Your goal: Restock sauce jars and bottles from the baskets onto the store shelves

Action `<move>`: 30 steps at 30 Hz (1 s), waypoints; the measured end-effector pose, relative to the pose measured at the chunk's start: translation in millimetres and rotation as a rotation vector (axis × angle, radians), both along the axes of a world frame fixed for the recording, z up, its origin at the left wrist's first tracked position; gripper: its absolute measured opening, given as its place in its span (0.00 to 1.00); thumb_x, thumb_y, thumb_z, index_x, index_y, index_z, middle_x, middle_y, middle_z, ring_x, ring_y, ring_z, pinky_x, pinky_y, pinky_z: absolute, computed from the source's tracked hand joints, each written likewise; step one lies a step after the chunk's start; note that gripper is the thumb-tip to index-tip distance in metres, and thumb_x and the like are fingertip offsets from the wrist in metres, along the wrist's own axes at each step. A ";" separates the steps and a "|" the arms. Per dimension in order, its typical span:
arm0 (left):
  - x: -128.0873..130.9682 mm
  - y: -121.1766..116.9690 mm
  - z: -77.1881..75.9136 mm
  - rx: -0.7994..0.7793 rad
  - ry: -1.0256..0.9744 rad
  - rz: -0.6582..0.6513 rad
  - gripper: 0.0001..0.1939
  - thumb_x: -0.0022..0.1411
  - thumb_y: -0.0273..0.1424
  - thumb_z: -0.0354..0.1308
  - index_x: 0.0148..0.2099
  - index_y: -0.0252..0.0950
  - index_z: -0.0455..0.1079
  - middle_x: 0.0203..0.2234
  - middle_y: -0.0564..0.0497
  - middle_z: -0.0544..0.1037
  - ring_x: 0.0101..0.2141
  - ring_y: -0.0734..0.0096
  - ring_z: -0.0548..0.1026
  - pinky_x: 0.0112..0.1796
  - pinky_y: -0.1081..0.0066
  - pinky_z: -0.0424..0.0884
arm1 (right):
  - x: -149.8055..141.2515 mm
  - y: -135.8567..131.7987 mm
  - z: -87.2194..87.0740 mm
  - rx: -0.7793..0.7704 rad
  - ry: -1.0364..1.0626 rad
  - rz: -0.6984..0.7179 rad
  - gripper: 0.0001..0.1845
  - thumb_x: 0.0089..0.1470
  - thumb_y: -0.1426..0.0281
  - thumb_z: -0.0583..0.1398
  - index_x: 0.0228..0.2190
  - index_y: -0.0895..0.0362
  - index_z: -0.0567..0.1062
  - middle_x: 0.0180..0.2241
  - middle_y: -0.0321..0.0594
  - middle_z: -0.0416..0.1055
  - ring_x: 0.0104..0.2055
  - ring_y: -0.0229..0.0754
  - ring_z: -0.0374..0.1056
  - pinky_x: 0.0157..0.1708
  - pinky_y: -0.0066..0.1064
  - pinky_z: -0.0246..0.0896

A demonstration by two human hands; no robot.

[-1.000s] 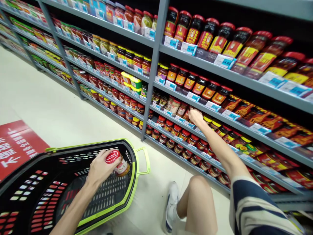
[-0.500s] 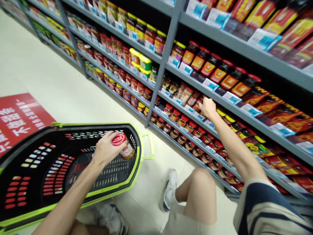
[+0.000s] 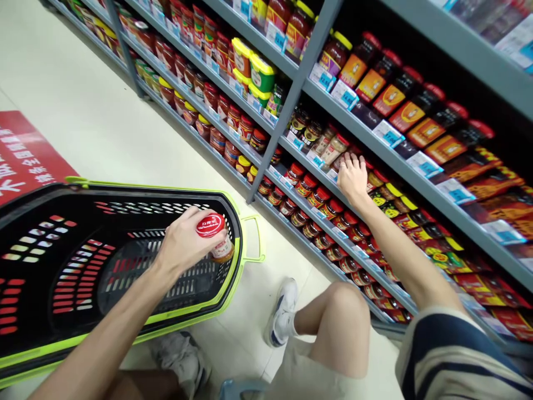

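My left hand (image 3: 183, 236) is wrapped round a small glass jar (image 3: 224, 250) with a red lid and a pale label. The jar is held upright inside the black shopping basket (image 3: 35, 208) with its lime-green rim, near the basket's right end. Over on the shelf, my right hand (image 3: 353, 176) reaches in with its fingers apart, on or just over jars in the row. Beside its fingertips stands a jar with a pale label (image 3: 334, 149). Whether the fingertips touch a jar is hard to make out.
A grey shelf upright (image 3: 289, 105) divides the racks. Red-lidded jars (image 3: 318, 197) fill the shelf below my right hand, and dark jars with orange labels (image 3: 402, 114) line the one above. A red floor sign (image 3: 29, 153) lies at left. A blue object (image 3: 241, 389) shows at the bottom.
The view has shifted and come closer to the shelves. My right hand's fingers, bent before, are now spread over the jars. My left hand still holds the jar in the basket.
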State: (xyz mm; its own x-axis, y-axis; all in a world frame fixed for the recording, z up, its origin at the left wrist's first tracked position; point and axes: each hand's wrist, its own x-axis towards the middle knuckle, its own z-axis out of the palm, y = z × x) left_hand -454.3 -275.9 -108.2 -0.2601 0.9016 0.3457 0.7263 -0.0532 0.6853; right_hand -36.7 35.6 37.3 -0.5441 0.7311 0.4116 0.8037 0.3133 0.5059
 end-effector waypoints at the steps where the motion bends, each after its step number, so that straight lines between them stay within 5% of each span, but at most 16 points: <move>1: -0.6 0.3 -0.6 -0.003 -0.002 0.001 0.23 0.63 0.48 0.65 0.55 0.40 0.79 0.43 0.51 0.77 0.41 0.62 0.78 0.46 0.66 0.73 | -0.5 1.3 -0.4 0.005 -0.003 -0.003 0.33 0.70 0.72 0.49 0.70 0.72 0.66 0.74 0.63 0.61 0.77 0.63 0.53 0.76 0.66 0.44; 7: -3.3 -0.5 -4.2 0.004 0.016 0.011 0.23 0.63 0.48 0.65 0.54 0.40 0.79 0.44 0.51 0.77 0.42 0.61 0.79 0.47 0.65 0.73 | -6.9 2.9 5.6 -0.022 -0.012 -0.036 0.31 0.70 0.71 0.50 0.67 0.75 0.70 0.74 0.65 0.61 0.77 0.64 0.54 0.76 0.66 0.43; 10: -3.8 -2.7 -2.8 0.012 0.006 0.012 0.23 0.63 0.48 0.65 0.55 0.40 0.79 0.44 0.51 0.77 0.42 0.62 0.79 0.47 0.65 0.73 | -20.6 -18.2 17.1 -0.076 0.067 -0.020 0.30 0.71 0.71 0.49 0.64 0.76 0.72 0.72 0.67 0.63 0.77 0.64 0.54 0.78 0.64 0.43; 13: -2.8 -4.5 4.1 0.031 -0.016 -0.004 0.25 0.62 0.48 0.66 0.57 0.40 0.80 0.44 0.51 0.77 0.42 0.62 0.79 0.46 0.65 0.74 | -44.0 -82.4 15.0 -0.231 0.284 0.133 0.28 0.74 0.67 0.47 0.61 0.67 0.77 0.67 0.60 0.72 0.73 0.57 0.64 0.76 0.53 0.55; 16: 5.6 -4.1 17.3 0.076 -0.047 -0.057 0.30 0.61 0.48 0.67 0.61 0.39 0.78 0.45 0.50 0.75 0.41 0.62 0.79 0.47 0.65 0.75 | -75.7 -174.4 -16.0 -0.623 0.540 0.378 0.24 0.74 0.53 0.54 0.61 0.48 0.77 0.58 0.44 0.80 0.62 0.49 0.76 0.68 0.46 0.71; 19: 26.6 -2.2 31.0 0.119 -0.142 -0.132 0.35 0.59 0.46 0.69 0.65 0.37 0.76 0.45 0.48 0.76 0.43 0.59 0.79 0.47 0.62 0.77 | -111.5 -246.1 -58.8 -0.962 0.696 0.508 0.46 0.58 0.42 0.69 0.71 0.35 0.63 0.67 0.35 0.74 0.67 0.53 0.73 0.69 0.52 0.71; 21: 46.0 -0.9 36.3 0.125 -0.279 -0.169 0.35 0.59 0.45 0.70 0.65 0.37 0.74 0.47 0.46 0.78 0.44 0.57 0.80 0.47 0.60 0.79 | -129.5 -268.1 -78.3 -1.054 0.789 0.526 0.49 0.53 0.43 0.73 0.71 0.29 0.62 0.68 0.28 0.73 0.68 0.56 0.73 0.69 0.53 0.72; 26: 89.7 4.3 43.4 0.051 -0.829 -0.313 0.43 0.54 0.46 0.77 0.68 0.41 0.68 0.57 0.41 0.78 0.50 0.52 0.83 0.47 0.59 0.84 | -121.9 -264.7 -81.6 -1.045 0.942 0.458 0.29 0.55 0.48 0.71 0.57 0.30 0.75 0.54 0.21 0.82 0.53 0.55 0.82 0.55 0.50 0.83; 30: 106.2 14.5 51.7 0.069 -0.994 -0.314 0.31 0.66 0.51 0.69 0.62 0.38 0.74 0.59 0.39 0.79 0.59 0.50 0.80 0.60 0.53 0.79 | -83.5 -224.7 -61.8 -0.837 1.154 0.322 0.25 0.55 0.50 0.72 0.52 0.38 0.77 0.49 0.27 0.84 0.49 0.52 0.83 0.53 0.47 0.81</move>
State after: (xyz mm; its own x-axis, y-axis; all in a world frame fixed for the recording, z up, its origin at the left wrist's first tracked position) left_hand -348.1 -261.4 -56.5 -0.2131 0.9642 0.1578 -0.2168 -0.2041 0.9546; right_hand -120.2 -189.0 -24.5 -0.3964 0.8839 0.2483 0.4678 0.4271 -0.7738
